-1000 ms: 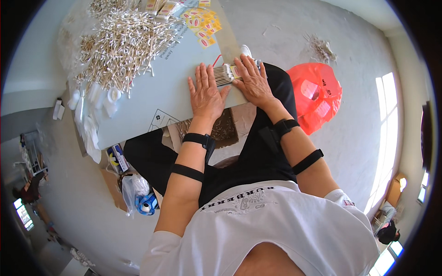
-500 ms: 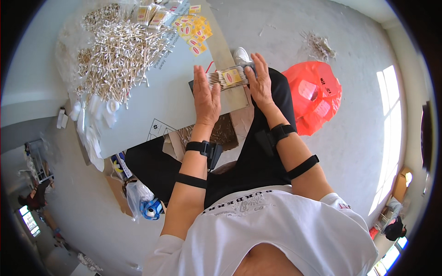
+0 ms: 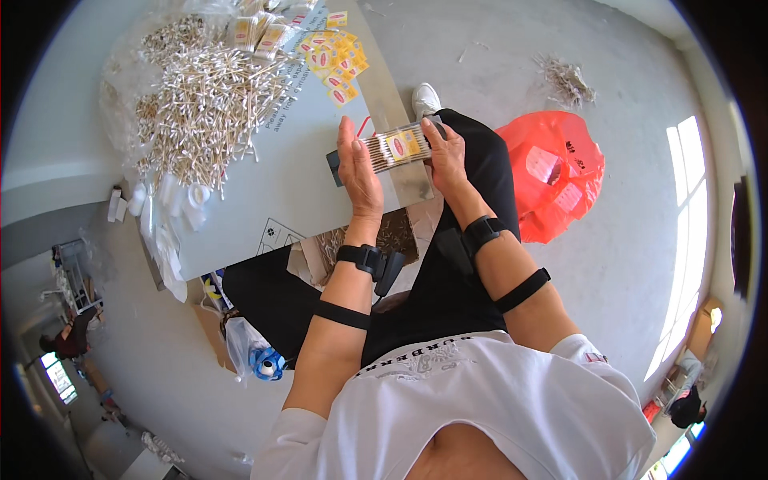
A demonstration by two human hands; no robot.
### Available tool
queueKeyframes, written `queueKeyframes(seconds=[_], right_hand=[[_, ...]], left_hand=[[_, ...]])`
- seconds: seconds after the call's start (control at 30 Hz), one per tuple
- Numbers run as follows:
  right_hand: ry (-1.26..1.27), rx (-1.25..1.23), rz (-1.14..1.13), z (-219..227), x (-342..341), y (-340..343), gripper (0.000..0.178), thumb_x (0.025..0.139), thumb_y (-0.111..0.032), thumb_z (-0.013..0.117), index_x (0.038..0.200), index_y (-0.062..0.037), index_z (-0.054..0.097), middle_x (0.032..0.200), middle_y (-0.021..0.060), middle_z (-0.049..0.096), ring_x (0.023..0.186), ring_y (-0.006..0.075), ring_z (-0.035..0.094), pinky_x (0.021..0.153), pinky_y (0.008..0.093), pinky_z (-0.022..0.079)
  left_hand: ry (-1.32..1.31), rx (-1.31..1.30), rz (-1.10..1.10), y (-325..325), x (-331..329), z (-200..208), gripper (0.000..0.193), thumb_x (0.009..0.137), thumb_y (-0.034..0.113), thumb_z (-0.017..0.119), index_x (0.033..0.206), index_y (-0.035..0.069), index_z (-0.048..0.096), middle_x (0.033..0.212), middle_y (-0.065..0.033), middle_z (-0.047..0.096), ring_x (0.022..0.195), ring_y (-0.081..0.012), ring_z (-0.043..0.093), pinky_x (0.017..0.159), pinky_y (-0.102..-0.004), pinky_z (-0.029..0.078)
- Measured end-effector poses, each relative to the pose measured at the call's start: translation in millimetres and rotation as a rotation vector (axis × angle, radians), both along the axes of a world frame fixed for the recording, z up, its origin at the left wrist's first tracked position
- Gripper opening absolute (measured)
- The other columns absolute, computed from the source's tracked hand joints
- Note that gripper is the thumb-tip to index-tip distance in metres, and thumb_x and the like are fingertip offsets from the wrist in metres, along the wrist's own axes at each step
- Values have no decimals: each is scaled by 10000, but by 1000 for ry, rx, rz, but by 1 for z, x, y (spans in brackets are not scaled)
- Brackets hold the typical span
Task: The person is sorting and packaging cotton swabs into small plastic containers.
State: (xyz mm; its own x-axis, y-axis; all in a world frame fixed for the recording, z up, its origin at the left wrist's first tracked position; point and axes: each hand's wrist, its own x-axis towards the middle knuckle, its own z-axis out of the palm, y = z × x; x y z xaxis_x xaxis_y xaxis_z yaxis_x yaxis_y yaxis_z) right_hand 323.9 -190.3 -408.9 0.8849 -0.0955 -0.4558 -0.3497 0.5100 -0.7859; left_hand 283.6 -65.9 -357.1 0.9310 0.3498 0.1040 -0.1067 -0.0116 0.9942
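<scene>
A flat row of cotton swabs [image 3: 384,152] with a yellow card label [image 3: 402,145] lies between my hands. Beneath it, dark grey ends of a holder [image 3: 334,168] stick out past my left hand. My left hand [image 3: 362,178] stands along the row's left end with its fingers stretched out straight. At the opposite end, my right hand [image 3: 446,156] grips the swab row, its thumb bent over the edge; its other fingers are partly hidden.
Heaped loose cotton swabs [image 3: 212,100] cover the table's [image 3: 232,228] left side. Yellow labels [image 3: 340,60] and packed swabs [image 3: 272,38] lie at the far edge. White rolls [image 3: 194,200] sit at left. A red plastic bag [image 3: 552,204] and scattered sticks [image 3: 566,78] are on the floor.
My right hand's fingers, stretched upward before, have bent down onto the swab row's right end. My left hand has shifted slightly right and stays stretched out.
</scene>
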Motion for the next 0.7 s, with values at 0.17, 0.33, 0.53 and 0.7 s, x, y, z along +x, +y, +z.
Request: queueKeyframes(seconds=[0.17, 0.33, 0.53, 0.7], right_hand=[[-78, -46, -12, -5, -2, 0, 201, 869, -212, 664, 852, -11, 650, 757, -18, 608, 656, 60, 519, 608, 228, 436], [-167, -82, 16, -9, 2, -5, 262, 867, -285, 657, 917, -30, 627, 774, -7, 615, 657, 76, 590, 578, 239, 496], [-48, 8, -5, 1, 6, 12, 267, 871, -266, 655, 934, -6, 643, 780, -14, 604, 676, 68, 532, 614, 237, 439], [-93, 53, 87, -36, 10, -14, 225, 918, -212, 562, 1028, -21, 607, 866, 32, 622, 760, 125, 620, 646, 283, 518]], left_hand=[[-42, -95, -27, -8, 5, -22, 657, 983, 442, 327, 1411, -48, 240, 1459, -218, 264, 1370, -287, 236, 1127, -386, 158], [-58, -242, -48, -32, 18, -25, 700, 967, 484, 355, 1405, -51, 246, 1465, -208, 246, 1388, -286, 191, 1143, -402, 102], [-82, -428, -2, 1, 10, -24, 646, 972, 415, 404, 1392, -56, 267, 1449, -194, 288, 1367, -276, 254, 1132, -415, 167], [-47, -199, -34, -4, -5, -40, 510, 973, 292, 446, 1377, -6, 357, 1389, -112, 393, 1259, -174, 382, 1046, -305, 307]])
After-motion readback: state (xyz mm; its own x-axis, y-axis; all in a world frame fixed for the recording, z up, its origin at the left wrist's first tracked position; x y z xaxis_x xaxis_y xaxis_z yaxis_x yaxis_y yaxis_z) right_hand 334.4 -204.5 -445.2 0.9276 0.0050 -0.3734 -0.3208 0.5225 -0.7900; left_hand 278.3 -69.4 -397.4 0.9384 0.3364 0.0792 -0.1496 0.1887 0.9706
